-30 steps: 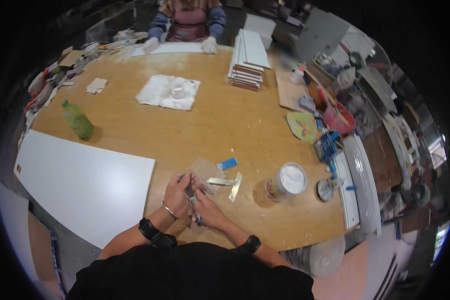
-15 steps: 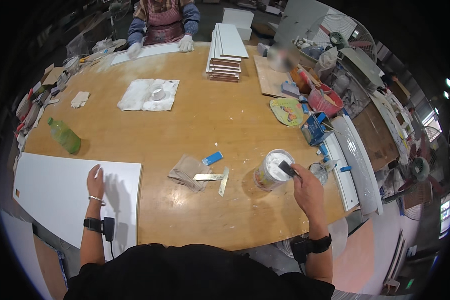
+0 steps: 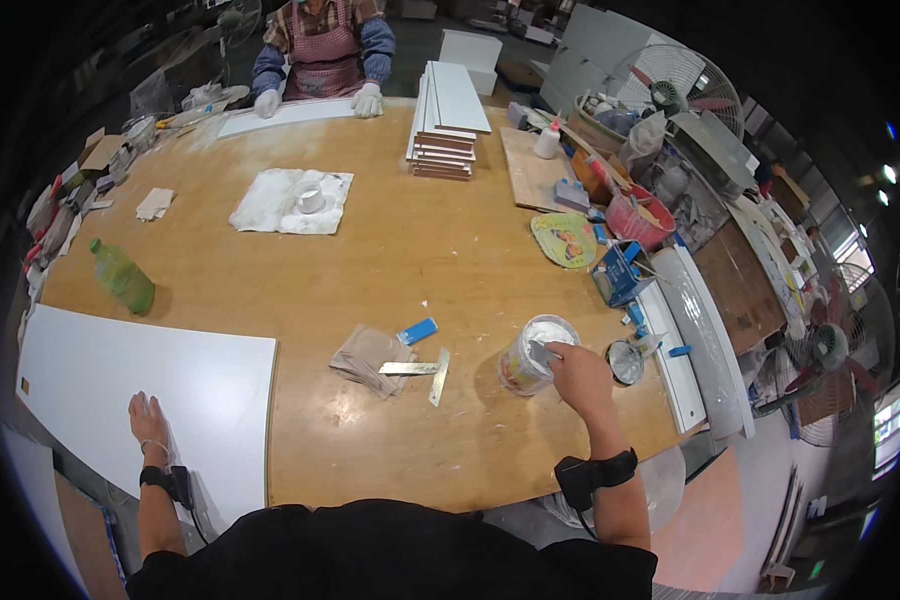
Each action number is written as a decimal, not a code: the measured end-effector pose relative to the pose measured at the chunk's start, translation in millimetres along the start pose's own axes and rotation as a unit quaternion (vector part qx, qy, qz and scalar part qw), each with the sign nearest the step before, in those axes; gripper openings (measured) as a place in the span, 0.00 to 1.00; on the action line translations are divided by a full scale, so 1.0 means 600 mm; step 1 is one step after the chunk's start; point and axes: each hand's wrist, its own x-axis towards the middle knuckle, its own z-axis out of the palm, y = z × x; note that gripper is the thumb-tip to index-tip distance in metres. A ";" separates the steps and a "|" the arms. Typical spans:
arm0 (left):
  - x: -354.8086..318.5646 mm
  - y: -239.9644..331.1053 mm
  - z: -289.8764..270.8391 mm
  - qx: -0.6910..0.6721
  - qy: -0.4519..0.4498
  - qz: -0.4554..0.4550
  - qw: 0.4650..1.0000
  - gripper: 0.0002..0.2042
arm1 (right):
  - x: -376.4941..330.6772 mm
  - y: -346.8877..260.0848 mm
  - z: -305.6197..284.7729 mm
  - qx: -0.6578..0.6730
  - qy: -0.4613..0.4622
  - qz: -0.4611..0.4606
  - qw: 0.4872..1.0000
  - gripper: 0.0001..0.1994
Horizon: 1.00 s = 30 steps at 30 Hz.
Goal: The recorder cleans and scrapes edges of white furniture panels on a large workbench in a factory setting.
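My right hand [image 3: 584, 382] is closed round a putty knife [image 3: 542, 352]. The blade dips into a round tub [image 3: 519, 371] of white paste [image 3: 552, 330], at the right of the table. My left hand [image 3: 149, 418] rests on a large white board [image 3: 90, 370] at the near left, its fingers stretched out and holding nothing. Between my hands lie brown sanding sheets [image 3: 362, 362], a metal try square [image 3: 436, 376] and a blue block [image 3: 417, 331]. Close to the tub, on its right, is a small round container [image 3: 625, 362] with whitish residue.
Across the wooden table [image 3: 400, 260], a person in white gloves [image 3: 367, 100] holds a white panel [image 3: 290, 118] flat. White boards [image 3: 450, 100] are stacked nearby. A green bottle [image 3: 123, 278] stands left, a cup [image 3: 310, 197] on a cloth further back. Cans and wrapped strips line the right edge.
My left hand has come down onto the white board, moving left and nearer to me. My right hand has lowered the putty knife further into the tub. The view has shifted slightly.
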 end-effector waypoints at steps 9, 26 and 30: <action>-0.014 0.038 -0.019 0.039 0.001 -0.026 0.999 0.19 | -0.009 0.022 -0.015 0.217 -0.010 0.060 0.974 0.14; -0.016 0.031 -0.018 0.014 0.023 -0.011 1.000 0.18 | -0.008 0.000 -0.011 -0.045 0.062 0.000 0.997 0.10; -0.015 0.037 -0.020 0.021 0.021 -0.016 0.999 0.18 | -0.011 -0.003 -0.020 -0.060 0.078 -0.012 0.995 0.10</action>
